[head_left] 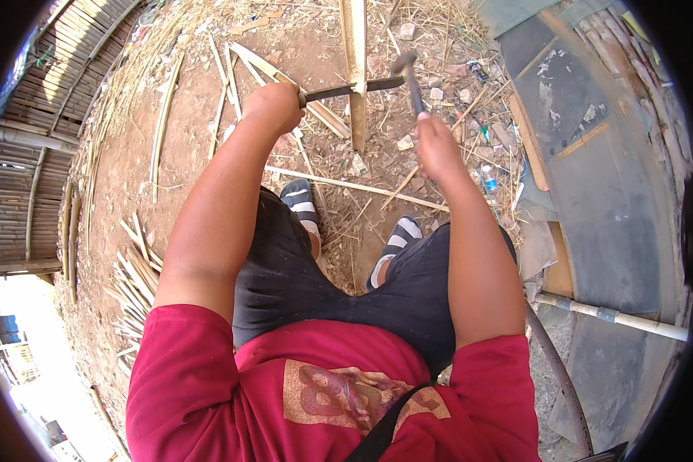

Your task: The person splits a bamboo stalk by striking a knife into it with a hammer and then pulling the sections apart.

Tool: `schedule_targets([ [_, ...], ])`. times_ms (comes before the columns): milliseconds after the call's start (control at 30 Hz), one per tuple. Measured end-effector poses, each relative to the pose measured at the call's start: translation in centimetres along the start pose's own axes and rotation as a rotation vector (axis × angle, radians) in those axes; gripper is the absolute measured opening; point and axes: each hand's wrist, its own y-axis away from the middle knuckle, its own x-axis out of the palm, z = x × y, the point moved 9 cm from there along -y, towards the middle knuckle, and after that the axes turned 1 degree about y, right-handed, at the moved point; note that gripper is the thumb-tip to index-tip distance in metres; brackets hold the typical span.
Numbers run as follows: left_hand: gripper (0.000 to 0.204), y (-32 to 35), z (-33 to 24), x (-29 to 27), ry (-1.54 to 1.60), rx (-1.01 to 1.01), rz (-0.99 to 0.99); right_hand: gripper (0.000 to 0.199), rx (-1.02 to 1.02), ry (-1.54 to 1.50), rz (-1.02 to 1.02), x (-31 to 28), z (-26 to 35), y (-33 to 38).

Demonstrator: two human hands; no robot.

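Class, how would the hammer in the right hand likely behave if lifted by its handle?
The hammer would probably feel top-heavy, since its blocky dark head sits at the end of a slim handle. It is likely stiff: the handle looks straight and unbent.

Bare brown earth ground (115, 192), strewn with debris. Long pale split strips (165, 127) lie scattered at upper left; a heap of similar pieces (135, 285) sits at left. One thin strip (362, 187) crosses before two feet in dark-and-white footwear (300, 204). Toward the right are stones (405, 143) and a small blue-labelled plastic bottle (489, 179); dry straw (446, 15) covers the top.
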Motion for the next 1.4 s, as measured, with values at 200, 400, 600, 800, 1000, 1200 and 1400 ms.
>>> schedule_targets([
  [200,0.026,1.0,-0.2,-0.6,0.001,-0.005,-0.009,0.052,0.031,-0.125,-0.021,-1.1,2.8,0.7],
  [400,0.025,0.1,-0.7,-0.6,0.004,-0.035,-0.018,0.053,-0.020,0.127,-0.030,0.4,1.8,0.4],
  [600,0.026,-0.5,-0.4,0.1,-0.022,-0.013,-0.012,0.054,0.050,-0.093,-0.084,-1.3,2.5,-0.4],
  [800,0.027,-1.2,-0.5,0.1,-0.053,-0.014,-0.002,0.054,-0.019,0.235,-0.068,1.1,0.1,-1.0],
  [1000,0.027,-1.4,-0.1,1.3,-0.022,-0.020,0.032,0.052,0.064,-0.211,-0.039,-0.8,2.5,-0.7],
  [1200,0.024,-2.0,-0.4,1.3,-0.070,-0.052,0.021,0.052,0.057,0.192,0.019,1.5,0.8,-0.6],
  [1400,0.026,-1.3,-0.5,1.8,-0.028,-0.055,0.066,0.048,0.094,-0.269,-0.029,-0.7,2.3,-0.6],
])
